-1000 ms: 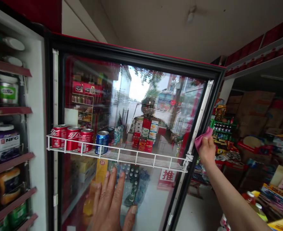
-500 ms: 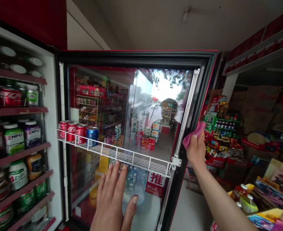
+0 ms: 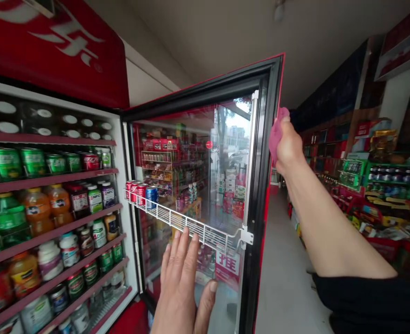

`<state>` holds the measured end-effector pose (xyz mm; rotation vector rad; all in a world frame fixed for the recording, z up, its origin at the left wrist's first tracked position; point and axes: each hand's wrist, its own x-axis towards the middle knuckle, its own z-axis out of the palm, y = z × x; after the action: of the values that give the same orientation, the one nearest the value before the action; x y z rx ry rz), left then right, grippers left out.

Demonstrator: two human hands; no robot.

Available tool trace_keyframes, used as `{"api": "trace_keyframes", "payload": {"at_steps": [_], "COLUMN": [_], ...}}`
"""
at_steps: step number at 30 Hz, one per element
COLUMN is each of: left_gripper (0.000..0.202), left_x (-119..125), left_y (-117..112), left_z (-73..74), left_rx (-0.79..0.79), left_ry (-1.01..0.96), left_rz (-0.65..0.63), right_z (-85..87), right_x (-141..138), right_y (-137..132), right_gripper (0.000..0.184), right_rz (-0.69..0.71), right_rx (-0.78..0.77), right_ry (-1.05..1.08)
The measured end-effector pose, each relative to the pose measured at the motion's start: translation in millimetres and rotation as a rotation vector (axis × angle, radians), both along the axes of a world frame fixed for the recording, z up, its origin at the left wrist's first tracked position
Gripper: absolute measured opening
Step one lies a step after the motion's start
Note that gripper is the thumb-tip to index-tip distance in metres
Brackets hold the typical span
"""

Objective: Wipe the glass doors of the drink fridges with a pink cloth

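My left hand (image 3: 180, 290) lies flat with spread fingers against the glass door (image 3: 194, 171) of a red drinks cooler, just below a white wire rack (image 3: 184, 227) fixed inside the door. That rack holds red soda cans (image 3: 135, 191) and a blue can (image 3: 151, 196). My right hand (image 3: 287, 146) grips a crumpled pink cloth (image 3: 276, 134) against the door's black-and-red outer edge, high up. The door stands swung open, and the cooler's shelves (image 3: 48, 174) of bottles and cans face me at the left.
A red Coca-Cola header panel (image 3: 55, 46) tops the cooler. A grey shop aisle floor (image 3: 288, 264) runs away behind the door. Shop shelves of packaged goods (image 3: 382, 185) line the right side, and my black sleeve (image 3: 368, 301) fills the lower right corner.
The door now looks narrower and more edge-on, with more of the cooler's shelves in view. My right hand and the cloth have risen along the door's edge, and my left hand stays on the glass.
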<state>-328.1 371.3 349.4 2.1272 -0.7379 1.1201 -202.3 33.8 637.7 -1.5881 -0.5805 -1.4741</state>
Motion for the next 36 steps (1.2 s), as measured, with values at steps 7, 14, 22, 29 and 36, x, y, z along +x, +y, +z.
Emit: {"api": "trace_keyframes", "payload": {"at_steps": [7, 14, 22, 29, 36], "left_gripper": [0.083, 0.089, 0.086, 0.086, 0.087], "left_x": [-18, -34, -62, -89, -119], "left_y": [-14, -16, 25, 95, 186], "left_z": [35.0, 112.0, 163.5, 166.8, 187.0], "left_rx": [0.093, 0.190, 0.161, 0.087, -0.095], "left_ry": [-0.080, -0.236, -0.266, -0.288, -0.326], "left_rz": [-0.057, -0.145, -0.130, 0.010, 0.211], "right_z": [-115.1, -190.7, -138.5, -23.5, -55.8], "right_x": [-61, -129, -159, -124, -163], "right_y": [44, 109, 174, 255, 378], "right_gripper": [0.071, 0.071, 0.071, 0.080, 0.071], "right_rz": [-0.048, -0.122, 0.219, 0.664, 0.654], "right_rx": [0.141, -0.020, -0.066, 0.016, -0.104], "right_ry": [0.146, 0.176, 0.112, -0.060, -0.077]}}
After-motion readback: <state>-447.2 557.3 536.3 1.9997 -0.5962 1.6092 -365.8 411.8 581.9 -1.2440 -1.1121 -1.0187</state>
